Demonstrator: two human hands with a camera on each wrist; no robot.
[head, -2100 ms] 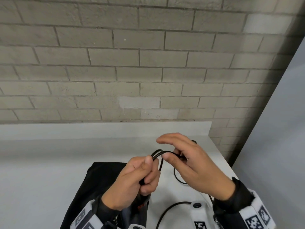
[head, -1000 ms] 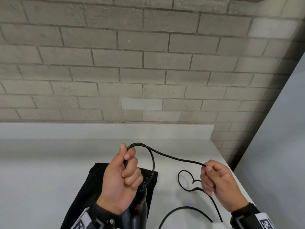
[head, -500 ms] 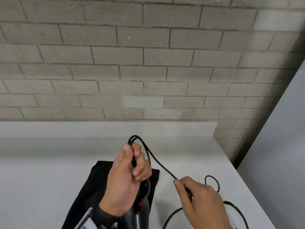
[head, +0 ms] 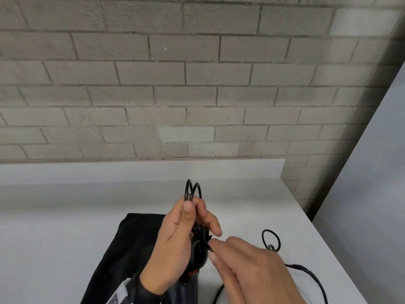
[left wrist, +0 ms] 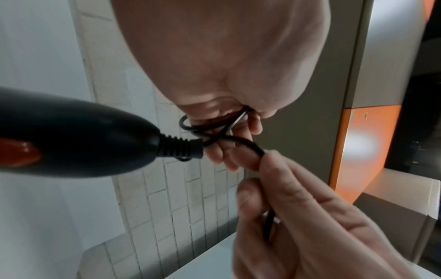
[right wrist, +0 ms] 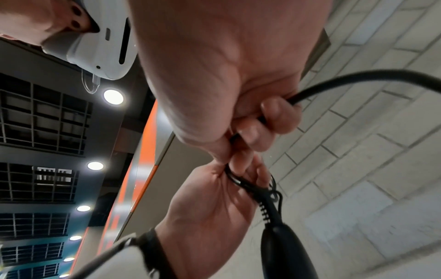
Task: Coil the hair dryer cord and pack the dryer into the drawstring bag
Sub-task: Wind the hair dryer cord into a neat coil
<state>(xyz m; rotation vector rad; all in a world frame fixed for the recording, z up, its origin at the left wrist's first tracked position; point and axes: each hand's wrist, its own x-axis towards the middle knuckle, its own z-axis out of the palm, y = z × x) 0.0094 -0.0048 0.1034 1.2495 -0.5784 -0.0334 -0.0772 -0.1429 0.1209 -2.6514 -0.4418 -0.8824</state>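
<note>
Hair dryer cord [head: 193,189]: black, looped in left hand [head: 175,244]; right hand [head: 252,266] pinches slack.

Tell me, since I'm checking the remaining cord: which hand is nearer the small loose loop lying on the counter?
Right. The right hand lies just beside the loose loop; the left hand is farther off, over the black bag.

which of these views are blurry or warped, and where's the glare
Head view: mostly sharp, brick wall lines bow from the wide lens, right hand slightly smeared. Left wrist view: hair dryer and both hands soft, glare patch on the orange panel. Right wrist view: ceiling lights flare, the cord is blurred close to the lens.
</note>
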